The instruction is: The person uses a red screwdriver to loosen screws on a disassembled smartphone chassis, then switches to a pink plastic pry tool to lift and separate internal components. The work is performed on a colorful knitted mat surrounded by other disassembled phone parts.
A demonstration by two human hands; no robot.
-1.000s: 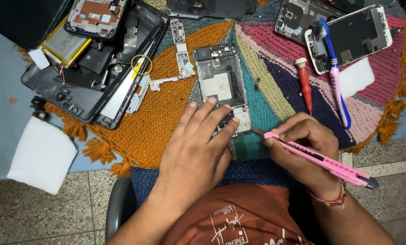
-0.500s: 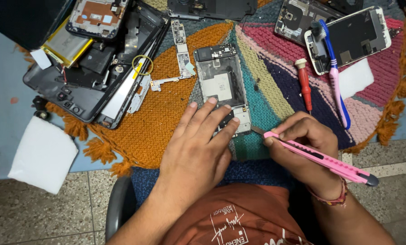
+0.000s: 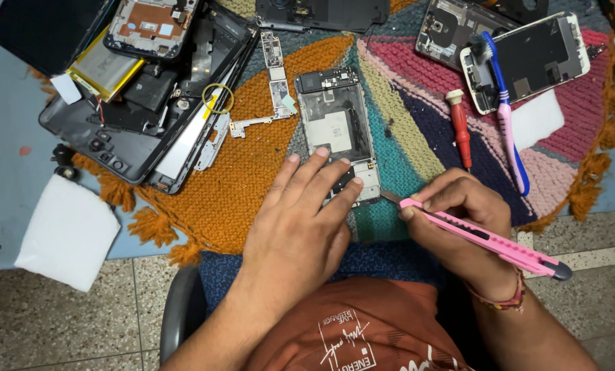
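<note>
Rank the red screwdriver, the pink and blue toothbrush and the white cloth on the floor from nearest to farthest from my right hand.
From the right hand:
1. Red screwdriver, just above it.
2. Pink and blue toothbrush, up and right.
3. White cloth, far left, off the mat.

Pale blue tabletop [image 3: 8, 178] carries a round multicoloured woven mat [image 3: 252, 185] with orange fringe at centre, a white cloth [image 3: 67, 230] near left, and a black panel [image 3: 42, 31] far left.

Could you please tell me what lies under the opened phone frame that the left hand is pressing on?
The opened grey phone frame rests on a multicoloured woven mat. The left hand covers its lower end, so what lies beneath there is hidden.
</note>
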